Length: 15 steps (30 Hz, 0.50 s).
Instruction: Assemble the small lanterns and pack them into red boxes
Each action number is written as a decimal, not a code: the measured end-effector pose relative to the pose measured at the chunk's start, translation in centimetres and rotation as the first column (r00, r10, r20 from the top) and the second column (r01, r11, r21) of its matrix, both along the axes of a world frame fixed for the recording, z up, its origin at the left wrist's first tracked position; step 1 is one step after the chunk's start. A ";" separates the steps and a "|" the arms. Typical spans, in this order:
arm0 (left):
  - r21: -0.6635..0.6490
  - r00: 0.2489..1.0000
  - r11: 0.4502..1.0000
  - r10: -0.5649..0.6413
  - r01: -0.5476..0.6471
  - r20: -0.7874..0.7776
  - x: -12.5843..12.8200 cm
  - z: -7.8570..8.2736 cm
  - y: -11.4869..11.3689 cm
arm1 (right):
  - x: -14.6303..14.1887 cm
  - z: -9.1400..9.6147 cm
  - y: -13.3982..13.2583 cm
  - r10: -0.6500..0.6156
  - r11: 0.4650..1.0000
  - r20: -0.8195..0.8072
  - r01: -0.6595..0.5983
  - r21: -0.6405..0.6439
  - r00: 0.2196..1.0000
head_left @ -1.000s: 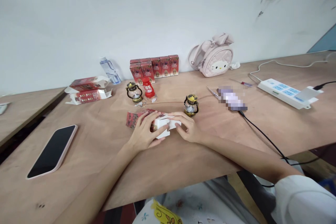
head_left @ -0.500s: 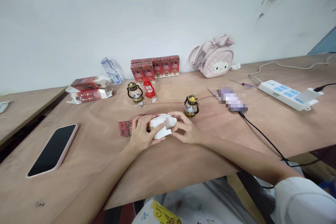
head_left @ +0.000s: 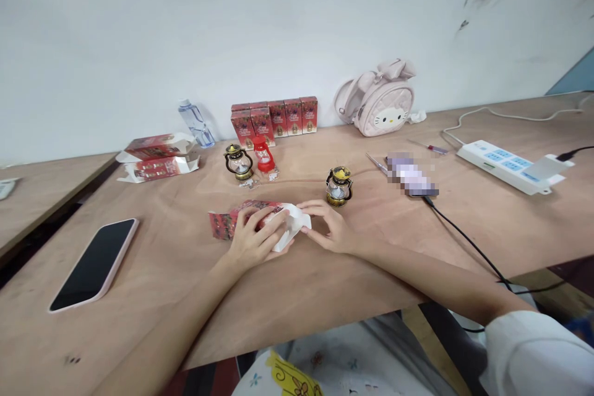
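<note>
My left hand is wrapped round a small red cardboard box whose white end flaps stand open to the right. At that open end, my right hand pinches a white flap between thumb and fingers. Another red printed piece of card lies behind and left of my left hand. A black-and-gold mini lantern stands just beyond my right hand. Farther back are a second black-and-gold lantern and a red lantern, with small tags at their bases. The inside of the box is mostly hidden.
Closed red boxes stand in rows by the wall. Unfolded boxes and a bottle are at the back left, a phone at the left. To the right are a pink bag, a charging phone and a power strip.
My left fingers have shifted over the open end of the box, and its flaps have changed angle. My right hand has stayed at the flap; the lanterns have not moved.
</note>
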<state>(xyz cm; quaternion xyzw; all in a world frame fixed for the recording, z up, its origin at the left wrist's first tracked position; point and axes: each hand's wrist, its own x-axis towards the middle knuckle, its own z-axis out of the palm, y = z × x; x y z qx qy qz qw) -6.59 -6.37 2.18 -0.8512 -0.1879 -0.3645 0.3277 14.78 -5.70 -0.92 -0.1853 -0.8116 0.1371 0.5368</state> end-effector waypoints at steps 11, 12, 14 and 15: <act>-0.014 0.999 0.999 0.035 -0.035 0.031 0.3 -0.4 -0.5 | 0.6 0.6 -0.3 0.104 0.994 0.113 -0.100 -0.045 0.988; -0.009 0.999 0.999 0.033 -0.032 0.039 0.3 -0.4 -0.4 | 0.6 0.6 -0.3 0.117 0.992 0.122 -0.112 -0.051 0.986; 0.004 0.998 1.000 0.025 -0.025 0.052 0.2 -0.5 -0.4 | 0.6 0.5 -0.2 0.134 0.990 0.129 -0.129 -0.048 0.982; 0.011 0.998 1.000 0.023 -0.024 0.057 0.2 -0.5 -0.4 | 0.6 0.4 -0.2 0.142 0.990 0.126 -0.138 -0.041 0.982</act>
